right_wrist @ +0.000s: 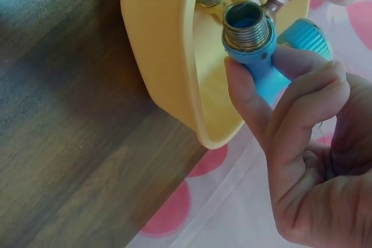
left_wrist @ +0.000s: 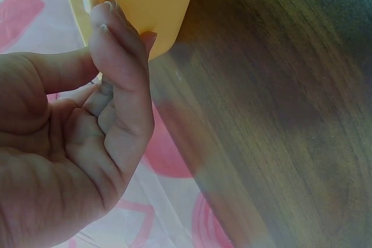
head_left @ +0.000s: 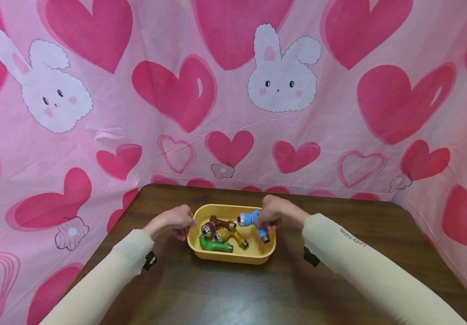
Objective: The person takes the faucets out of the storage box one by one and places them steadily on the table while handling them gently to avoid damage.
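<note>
A yellow plastic tub (head_left: 233, 258) sits on the table. My left hand (head_left: 178, 221) pinches its left rim, thumb and fingertips at the edge in the left wrist view. Over the tub's right end, my right hand (head_left: 277, 212) holds a blue pipe fitting (right_wrist: 258, 65) between thumb and fingers. That fitting has a threaded, hollow metal end and a ribbed blue knob (right_wrist: 308, 36). At the left in the tub lie a dark red fitting (head_left: 223, 223), a yellow fitting (head_left: 237, 238) and a green fitting (head_left: 215, 245), close against one another.
The tub stands near the back edge of a dark brown wooden table (head_left: 233, 293). Behind and beside the table hangs a pink cloth (head_left: 233, 113) with hearts and rabbits.
</note>
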Tool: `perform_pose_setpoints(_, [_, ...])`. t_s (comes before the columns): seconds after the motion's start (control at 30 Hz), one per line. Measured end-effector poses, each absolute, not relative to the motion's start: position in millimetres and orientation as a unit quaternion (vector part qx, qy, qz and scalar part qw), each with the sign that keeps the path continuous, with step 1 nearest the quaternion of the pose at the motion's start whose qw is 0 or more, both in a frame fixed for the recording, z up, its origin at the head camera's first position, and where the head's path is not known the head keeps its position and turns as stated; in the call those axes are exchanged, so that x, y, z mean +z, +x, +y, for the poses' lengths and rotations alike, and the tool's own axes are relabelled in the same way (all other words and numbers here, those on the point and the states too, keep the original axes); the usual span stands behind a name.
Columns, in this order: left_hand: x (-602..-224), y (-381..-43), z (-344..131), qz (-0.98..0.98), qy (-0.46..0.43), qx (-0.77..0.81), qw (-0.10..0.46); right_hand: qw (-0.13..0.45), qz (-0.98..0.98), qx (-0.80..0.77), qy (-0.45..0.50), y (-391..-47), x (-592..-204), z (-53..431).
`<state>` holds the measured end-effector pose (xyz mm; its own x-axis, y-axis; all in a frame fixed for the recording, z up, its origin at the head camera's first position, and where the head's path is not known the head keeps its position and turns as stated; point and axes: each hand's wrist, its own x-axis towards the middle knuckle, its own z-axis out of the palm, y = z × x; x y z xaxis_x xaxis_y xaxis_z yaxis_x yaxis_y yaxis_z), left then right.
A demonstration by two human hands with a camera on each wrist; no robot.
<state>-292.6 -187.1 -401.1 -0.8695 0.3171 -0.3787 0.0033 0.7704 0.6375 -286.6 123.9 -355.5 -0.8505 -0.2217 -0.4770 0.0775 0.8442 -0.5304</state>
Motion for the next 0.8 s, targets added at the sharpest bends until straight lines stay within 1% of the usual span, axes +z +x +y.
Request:
perform_pose_setpoints(0.2, [-400,-292,-187,0.910,0.088,0.326,0.240,0.258,0.923,-0.283,-0.041,-286,-353,128])
perform_pose_setpoints(0.8, [-399,-291,-187,0.909,0.098,0.324,0.242,0.258,0.918,-0.297,-0.043,-283,-352,142])
